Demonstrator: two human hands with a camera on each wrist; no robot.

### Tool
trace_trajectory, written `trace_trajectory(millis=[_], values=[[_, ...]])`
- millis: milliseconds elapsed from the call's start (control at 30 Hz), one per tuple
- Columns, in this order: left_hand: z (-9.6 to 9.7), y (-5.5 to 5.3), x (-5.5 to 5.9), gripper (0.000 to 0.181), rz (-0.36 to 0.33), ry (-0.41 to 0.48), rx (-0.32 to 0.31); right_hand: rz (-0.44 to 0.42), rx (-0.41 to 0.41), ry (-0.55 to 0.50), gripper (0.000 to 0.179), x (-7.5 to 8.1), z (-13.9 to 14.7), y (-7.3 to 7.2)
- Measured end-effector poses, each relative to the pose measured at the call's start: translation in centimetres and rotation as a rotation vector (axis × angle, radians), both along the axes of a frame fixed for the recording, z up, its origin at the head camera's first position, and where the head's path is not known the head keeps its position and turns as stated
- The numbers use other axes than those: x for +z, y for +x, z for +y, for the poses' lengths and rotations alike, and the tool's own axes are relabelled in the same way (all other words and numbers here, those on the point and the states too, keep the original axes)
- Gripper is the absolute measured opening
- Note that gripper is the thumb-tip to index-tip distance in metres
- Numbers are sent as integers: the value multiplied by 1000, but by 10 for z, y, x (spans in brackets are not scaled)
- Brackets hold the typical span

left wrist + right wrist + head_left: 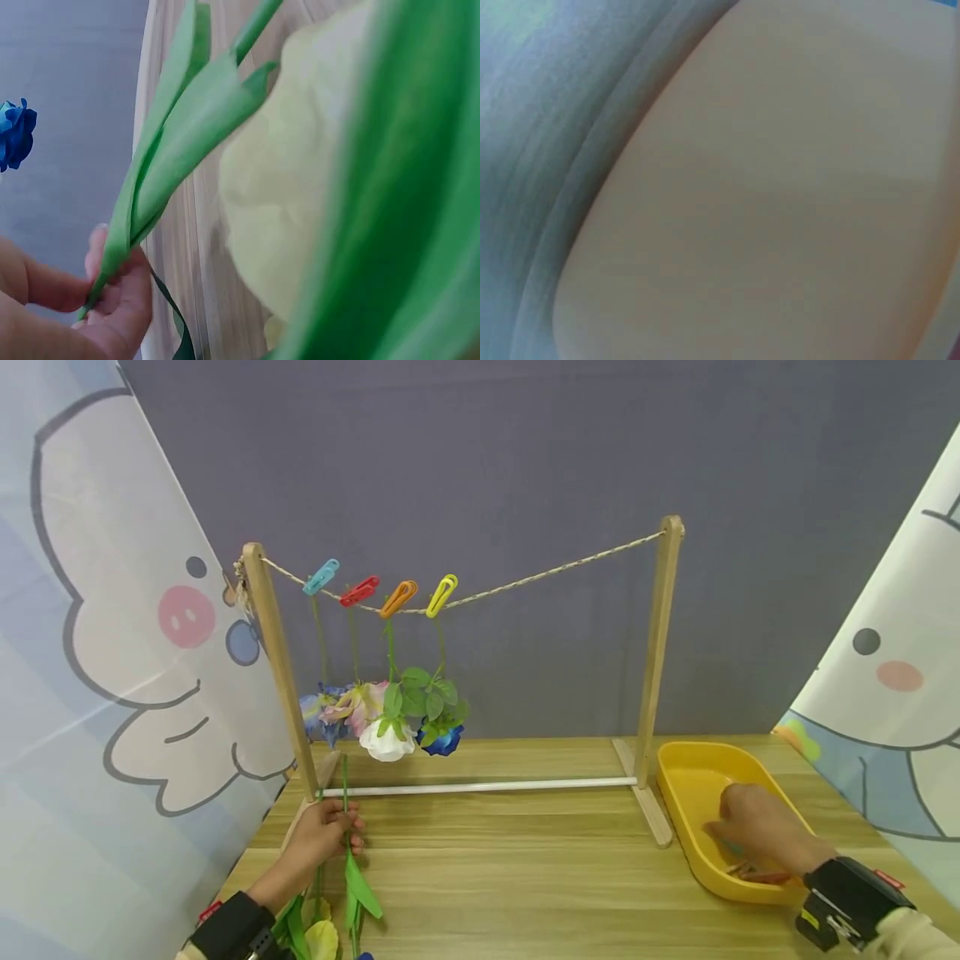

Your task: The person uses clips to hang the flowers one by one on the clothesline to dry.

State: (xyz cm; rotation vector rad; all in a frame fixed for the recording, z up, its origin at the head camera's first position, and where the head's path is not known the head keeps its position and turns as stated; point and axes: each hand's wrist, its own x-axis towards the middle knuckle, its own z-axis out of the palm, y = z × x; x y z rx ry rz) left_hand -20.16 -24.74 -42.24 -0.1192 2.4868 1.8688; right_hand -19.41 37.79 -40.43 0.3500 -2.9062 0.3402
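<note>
My left hand [324, 832] pinches a green flower stem [346, 777] near the left post, between thumb and fingers in the left wrist view. Long smooth leaves [176, 135] sprout from that stem; its bloom lies outside the clear view. Close by lies a yellow flower [322, 939] with green leaves. My right hand [765, 827] is bent down inside a yellow tray [678, 756], blurred. A bit of teal [731, 845] shows under its fingertips, and I cannot tell whether they grip it. Reddish-brown pieces [765, 875] lie in the tray below the hand.
A rope [558, 568] spans two wooden posts [656, 652]. Blue, red, orange and yellow clothespins [442, 596] hold flowers hanging head-down, among them a white rose [387, 742] and a blue rose [440, 741]. A white bar [480, 787] joins the stand's feet low over the table.
</note>
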Motion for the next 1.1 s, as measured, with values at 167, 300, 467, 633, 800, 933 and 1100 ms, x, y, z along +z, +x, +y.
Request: trace_trajectory(millis=[167,300,467,633,800,933,1100], values=[[-1,5,1,31,-5,34,26,-36,-16,-18,24,1,0,-1],[-1,9,5,32,-23,79,40,-33,-22,-27,21,1,1,-4],[1,12,13,33,-56,136,25,17,-6,-30,16,0,2,-4],[5,12,21,31,-64,168,5,100,36,-19,12,-3,4,-3],[7,12,25,30,-66,192,-14,134,51,-18,13,1,5,-4],[7,12,28,29,-56,203,-25,121,35,-16,14,7,5,-4],[11,20,32,28,-38,214,-54,142,38,-21,13,13,1,-3]])
